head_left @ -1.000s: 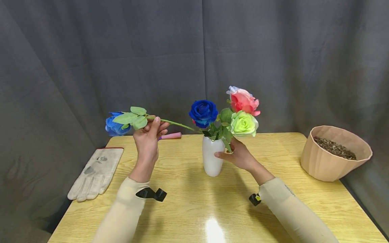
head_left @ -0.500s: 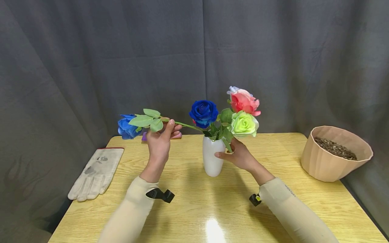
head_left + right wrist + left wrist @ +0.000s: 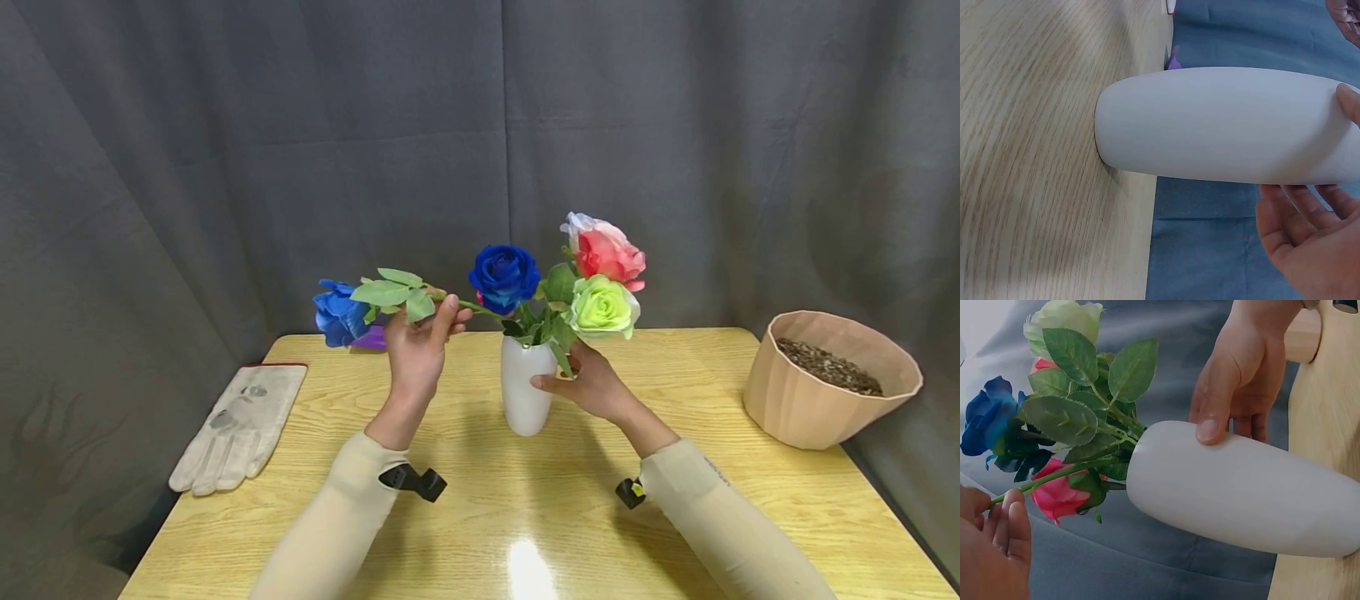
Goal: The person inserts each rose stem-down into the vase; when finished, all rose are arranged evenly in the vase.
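Observation:
My left hand (image 3: 416, 354) pinches the green stem (image 3: 1066, 470) of a blue artificial flower (image 3: 341, 312), whose bloom points left. The stem slants down to the mouth of a white vase (image 3: 525, 396), where its end is hidden among leaves. My right hand (image 3: 596, 387) grips the vase's upper right side, thumb on the front and fingers behind it. Upright on the table, the vase holds a dark blue rose (image 3: 504, 279), a pale green rose (image 3: 602, 307) and a coral-pink flower (image 3: 609, 254). A deep pink bloom (image 3: 1057, 494) shows in the left wrist view.
A work glove (image 3: 238, 425) lies at the table's left edge. Behind my left hand, near the back edge, is a purple object (image 3: 370, 338), partly covered. A beige pot (image 3: 787, 408) with dark granular material stands at the right. A grey curtain (image 3: 420, 167) hangs behind.
My left hand has moved right toward the vase with the blue flower, and more of its stem is hidden at the vase's mouth. The right hand and vase have stayed in place.

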`<action>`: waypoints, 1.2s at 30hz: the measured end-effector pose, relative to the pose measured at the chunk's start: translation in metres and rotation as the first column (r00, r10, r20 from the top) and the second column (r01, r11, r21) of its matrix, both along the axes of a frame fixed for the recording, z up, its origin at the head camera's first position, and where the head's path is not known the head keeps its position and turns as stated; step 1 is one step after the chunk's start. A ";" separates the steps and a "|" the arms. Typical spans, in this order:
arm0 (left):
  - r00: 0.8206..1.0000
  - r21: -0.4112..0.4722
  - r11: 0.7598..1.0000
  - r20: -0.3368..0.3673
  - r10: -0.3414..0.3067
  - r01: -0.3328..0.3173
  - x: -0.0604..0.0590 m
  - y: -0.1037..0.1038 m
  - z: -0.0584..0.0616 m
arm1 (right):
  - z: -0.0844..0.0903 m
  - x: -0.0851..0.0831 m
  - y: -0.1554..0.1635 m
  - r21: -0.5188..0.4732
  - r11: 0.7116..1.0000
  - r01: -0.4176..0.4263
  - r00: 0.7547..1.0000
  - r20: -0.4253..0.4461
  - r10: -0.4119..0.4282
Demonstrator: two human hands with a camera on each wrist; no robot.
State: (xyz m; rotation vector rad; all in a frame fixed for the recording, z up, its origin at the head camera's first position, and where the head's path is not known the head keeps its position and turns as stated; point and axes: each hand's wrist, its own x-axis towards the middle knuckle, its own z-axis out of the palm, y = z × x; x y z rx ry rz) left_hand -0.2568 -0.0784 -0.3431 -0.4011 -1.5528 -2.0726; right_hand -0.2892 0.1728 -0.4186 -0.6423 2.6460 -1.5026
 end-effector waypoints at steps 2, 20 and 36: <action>1.000 0.000 1.000 0.001 0.008 -0.008 0.000 0.002 0.001 | 0.000 0.000 0.000 -0.001 1.000 -0.001 1.000 0.003 0.001; 0.993 -0.246 0.962 -0.031 0.115 -0.119 0.007 -0.005 0.014 | -0.001 0.000 0.001 0.020 1.000 0.020 1.000 0.004 -0.020; 0.992 -0.161 0.987 0.122 0.025 -0.005 -0.001 0.021 -0.010 | -0.001 0.000 0.000 0.009 1.000 0.011 1.000 -0.005 -0.011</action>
